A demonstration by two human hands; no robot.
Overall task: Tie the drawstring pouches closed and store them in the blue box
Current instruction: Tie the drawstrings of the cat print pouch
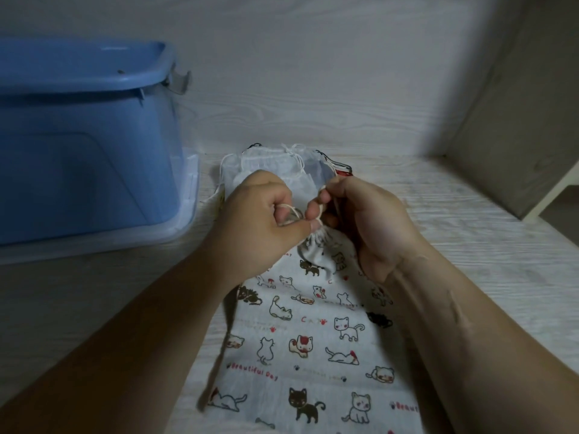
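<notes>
The pale wood-grain surface [470, 245] carries everything, which keeps the work flat and within reach. The blue box [78, 151] stands at the left, close by but apart from the fabric, probably so each finished piece needs only a short carry. Whether its top is open cannot be told from here.

The cat-print pouch [297, 339] lies lengthwise in the middle, its bottom towards the person and its mouth away, so the neck sits right under the fingers. The neck is already gathered into tight puckers, so the tie seems to be the step in hand. None of the pouches is in the box.

Beyond it lies a pile [275, 164] of pale pouches with loose strings, likely waiting their turn.

The left hand [260, 217] is curled and pinches a loop of the cord [294, 209]. The right hand [366, 220] pinches the cord from the other side, just above the neck. Holding both ends keeps tension for a knot.
</notes>
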